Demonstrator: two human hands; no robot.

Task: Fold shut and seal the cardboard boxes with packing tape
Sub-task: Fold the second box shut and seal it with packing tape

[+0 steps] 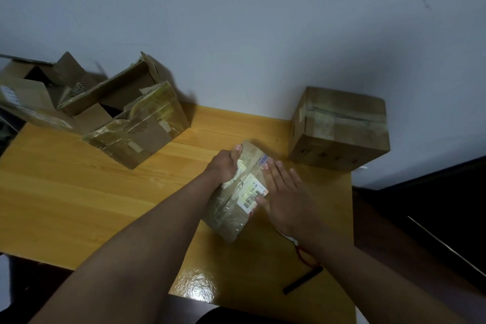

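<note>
— Left hand (223,166)?
— Curled, thumb up top, gripping; forearm stretched forward from lower left.
— Right hand (285,192)?
— Flat, fingers straight and together, pressing down; forearm reaching in from lower right.

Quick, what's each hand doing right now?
Left hand: fingers curled over the small taped box, gripping it.
Right hand: open, flat fingers pressing the box.

Wall (263,34) pale grey-blue, scuffed with dark marks up top. Table (79,192) of yellow wood, glossy, pushed against the wall, glare spot near the front edge. Dark floor (434,218) to the right. Dim lighting overall.
</note>
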